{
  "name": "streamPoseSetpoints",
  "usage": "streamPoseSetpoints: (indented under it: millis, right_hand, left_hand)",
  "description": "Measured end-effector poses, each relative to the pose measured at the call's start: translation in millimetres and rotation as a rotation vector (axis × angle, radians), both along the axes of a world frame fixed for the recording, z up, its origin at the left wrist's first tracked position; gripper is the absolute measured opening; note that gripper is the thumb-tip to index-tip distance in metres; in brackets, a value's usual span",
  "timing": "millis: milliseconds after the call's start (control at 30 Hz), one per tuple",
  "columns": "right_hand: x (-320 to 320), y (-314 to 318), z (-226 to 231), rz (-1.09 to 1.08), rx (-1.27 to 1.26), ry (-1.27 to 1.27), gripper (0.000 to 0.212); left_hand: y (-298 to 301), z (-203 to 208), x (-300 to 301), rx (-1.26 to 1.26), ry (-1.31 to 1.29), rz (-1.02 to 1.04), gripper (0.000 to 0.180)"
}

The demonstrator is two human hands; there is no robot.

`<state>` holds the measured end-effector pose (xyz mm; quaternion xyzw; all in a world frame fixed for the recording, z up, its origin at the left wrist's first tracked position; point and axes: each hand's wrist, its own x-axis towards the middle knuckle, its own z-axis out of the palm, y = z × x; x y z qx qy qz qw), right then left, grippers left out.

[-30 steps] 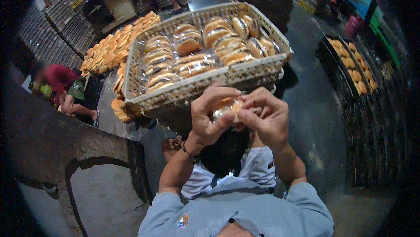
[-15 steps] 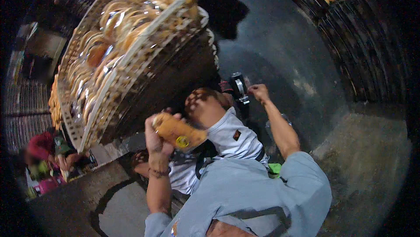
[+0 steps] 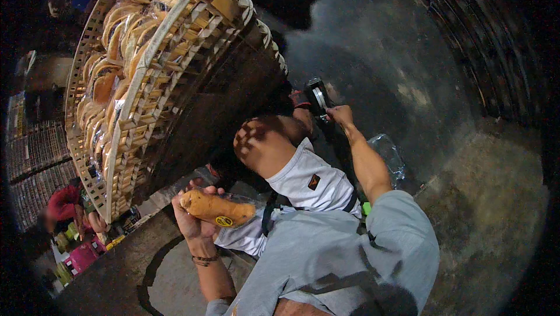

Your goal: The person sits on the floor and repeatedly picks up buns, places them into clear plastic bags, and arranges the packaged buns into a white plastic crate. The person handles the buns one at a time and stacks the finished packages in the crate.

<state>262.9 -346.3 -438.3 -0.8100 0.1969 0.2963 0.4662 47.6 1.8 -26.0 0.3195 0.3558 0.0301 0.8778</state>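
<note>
Well out to the left of both hands, I am seeing a person in a red top [image 3: 63, 204], with a pink container [image 3: 84, 256] sitting just beside. Above the left hand, packed buns [image 3: 105, 85] are crowding a pale slatted basket [image 3: 140, 77]. My left hand [image 3: 188, 217] is grasping a wrapped bun [image 3: 216, 208], its yellow round sticker facing up and its clear wrapper jutting toward the right. Between the hands, white shorts [image 3: 315, 182] are covering the thighs. My right hand [image 3: 340, 116] is touching the near end of a dark device [image 3: 318, 97] with a silvery round part; its fingers are curling in, but I cannot tell whether they are gripping. Beyond the right forearm, a clear plastic item [image 3: 388, 155] is lying, and dark racks [image 3: 466, 42] are standing farther right.
</note>
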Motion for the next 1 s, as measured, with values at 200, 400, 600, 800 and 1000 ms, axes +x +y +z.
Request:
streamPoseSetpoints:
  millis: [200,400,600,800,1000]
  right_hand:
    - [-58,-24,43,-0.072,0.323,-0.095,0.029]
    - [-75,-23,-14,0.161,-0.343,-0.07,0.027]
    - [-81,-36,-13,0.232,-0.504,-0.161,0.03]
    - [-15,7,147,-0.196,0.623,0.014,0.03]
    - [15,71,414,0.289,1.386,-0.257,0.052]
  left_hand:
    - [-2,-5,0,-0.003,0.014,0.003,0.045]
    - [-6,1,6,0.017,0.008,-0.038,0.048]
    - [-8,24,9,0.298,-0.067,-0.063,0.049]
    - [-8,69,33,0.723,-0.323,-0.088,0.048]
    - [-1,136,59,0.977,-0.538,-0.057,0.044]
